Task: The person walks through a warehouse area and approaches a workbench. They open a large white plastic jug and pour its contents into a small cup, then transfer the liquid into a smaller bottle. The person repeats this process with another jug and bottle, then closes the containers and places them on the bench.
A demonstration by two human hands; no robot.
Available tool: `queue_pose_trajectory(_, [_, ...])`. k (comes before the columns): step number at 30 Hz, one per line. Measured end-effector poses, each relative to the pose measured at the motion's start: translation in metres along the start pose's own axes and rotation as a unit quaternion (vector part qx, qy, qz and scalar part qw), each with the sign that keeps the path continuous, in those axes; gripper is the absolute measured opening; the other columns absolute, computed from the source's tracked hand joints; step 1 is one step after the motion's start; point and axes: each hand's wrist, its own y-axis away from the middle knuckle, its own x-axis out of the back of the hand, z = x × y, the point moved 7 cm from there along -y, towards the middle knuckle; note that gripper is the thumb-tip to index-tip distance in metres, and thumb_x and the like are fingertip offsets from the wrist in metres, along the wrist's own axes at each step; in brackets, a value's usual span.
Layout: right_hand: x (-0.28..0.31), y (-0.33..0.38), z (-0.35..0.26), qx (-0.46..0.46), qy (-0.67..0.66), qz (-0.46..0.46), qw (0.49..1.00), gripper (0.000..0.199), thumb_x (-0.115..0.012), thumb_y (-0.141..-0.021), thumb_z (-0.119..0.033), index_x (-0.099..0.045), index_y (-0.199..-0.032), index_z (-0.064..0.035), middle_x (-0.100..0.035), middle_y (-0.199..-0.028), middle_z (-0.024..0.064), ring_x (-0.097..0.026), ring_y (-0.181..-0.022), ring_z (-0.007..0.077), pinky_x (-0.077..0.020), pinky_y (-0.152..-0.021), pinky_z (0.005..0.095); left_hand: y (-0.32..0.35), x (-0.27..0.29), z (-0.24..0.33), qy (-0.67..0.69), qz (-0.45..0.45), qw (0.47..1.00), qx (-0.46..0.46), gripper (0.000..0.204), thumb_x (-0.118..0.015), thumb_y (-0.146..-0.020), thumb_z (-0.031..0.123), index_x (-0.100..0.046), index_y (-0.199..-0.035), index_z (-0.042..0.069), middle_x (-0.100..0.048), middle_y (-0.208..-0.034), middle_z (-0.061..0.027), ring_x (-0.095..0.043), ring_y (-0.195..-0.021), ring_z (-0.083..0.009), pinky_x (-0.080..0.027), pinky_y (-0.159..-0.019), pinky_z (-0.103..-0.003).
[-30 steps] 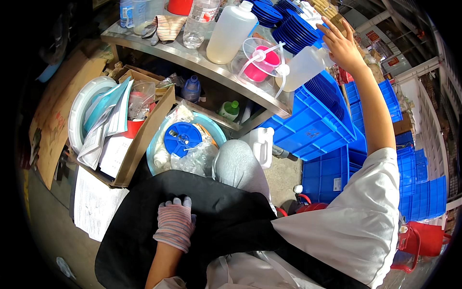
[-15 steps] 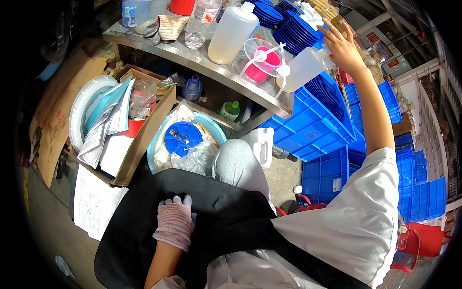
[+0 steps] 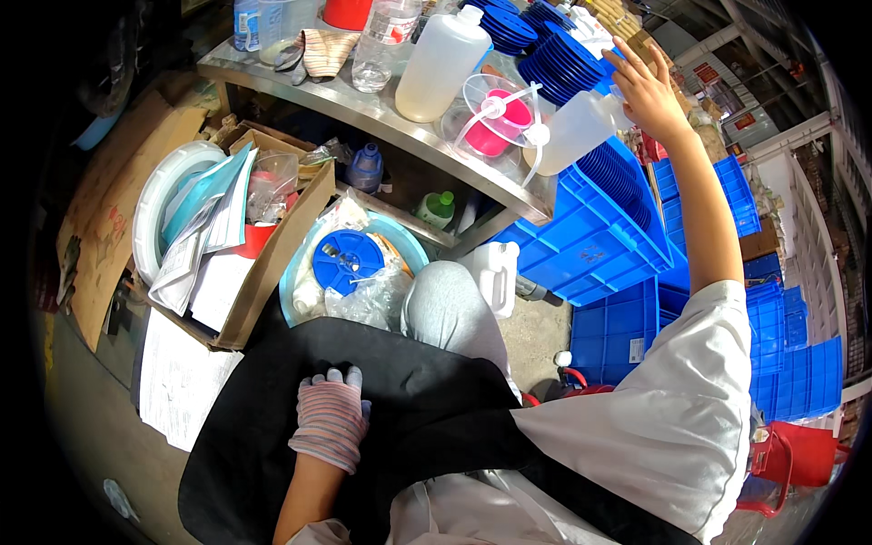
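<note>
My left hand (image 3: 331, 415), in a striped, pale-tipped glove, rests on the black apron (image 3: 427, 372) over my lap. Its fingers lie against the cloth and nothing shows in them. Bare and raised at the upper right, my right hand (image 3: 649, 96) has its fingers stretched out and apart. Beside its palm is the neck end of a tilted translucent bottle (image 3: 570, 133) at the table's right corner; whether they touch I cannot tell. Left of that bottle are a pink cup (image 3: 499, 123) with clear discs and white tubing, and a large translucent bottle (image 3: 440, 65).
A metal table (image 3: 363, 107) spans the top, with stacked blue plates (image 3: 560, 65) on it. Blue crates (image 3: 590, 238) stand on the right. Below are a light-blue basin (image 3: 417, 253) with a blue reel (image 3: 347, 262), a white jug (image 3: 496, 278) and a cardboard box (image 3: 277, 263) of papers.
The view has shifted very slightly. Both hands keep their places and poses.
</note>
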Motion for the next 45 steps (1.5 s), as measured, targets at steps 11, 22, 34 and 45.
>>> queue_pose_trajectory(11, [-0.031,0.023,0.014,-0.103,-0.099,0.085,0.986,0.051,-0.047,-0.085,0.005,-0.047,-0.135,-0.0025,-0.034,-0.150,0.0106,-0.021,-0.142,0.0343,-0.0173,-0.117,0.0467,0.015,-0.005,-0.010,0.040,0.062,0.997,-0.022,0.022,-0.053,-0.084,0.018,-0.061,-0.101,0.008,-0.064,-0.098,-0.0171,-0.065,-0.088,-0.0317,-0.051,-0.073,-0.043])
queue_pose_trajectory(22, [-0.075,0.016,0.027,-0.116,-0.084,0.131,0.981,0.043,-0.039,-0.094,0.000,-0.046,-0.136,-0.0009,-0.029,-0.153,0.0101,-0.017,-0.144,0.0338,-0.0156,-0.118,0.0450,0.007,-0.012,-0.002,0.048,0.029,0.998,-0.007,0.030,-0.060,-0.080,0.022,-0.061,-0.107,0.009,-0.064,-0.100,-0.0131,-0.065,-0.091,-0.0293,-0.052,-0.073,-0.042])
queue_pose_trajectory(34, [-0.063,0.020,0.021,-0.110,-0.070,0.167,0.977,0.049,-0.048,-0.084,0.008,-0.048,-0.132,-0.0015,-0.032,-0.151,0.0118,-0.019,-0.143,0.0336,-0.0174,-0.117,0.0460,0.014,-0.014,0.006,0.044,0.021,0.999,-0.010,0.032,-0.061,-0.079,0.023,-0.062,-0.108,0.008,-0.064,-0.100,-0.0138,-0.065,-0.091,-0.0295,-0.051,-0.075,-0.042])
queue_pose_trajectory(45, [-0.004,0.021,0.003,-0.114,-0.148,0.043,0.981,0.037,-0.063,-0.077,-0.001,-0.062,-0.113,0.0044,-0.040,-0.146,0.0113,-0.021,-0.143,0.0284,-0.0142,-0.117,0.0478,0.002,-0.004,-0.006,0.033,0.031,0.999,-0.030,0.028,-0.060,-0.084,0.028,-0.058,-0.105,0.009,-0.063,-0.100,-0.0151,-0.063,-0.091,-0.0336,-0.050,-0.079,-0.044])
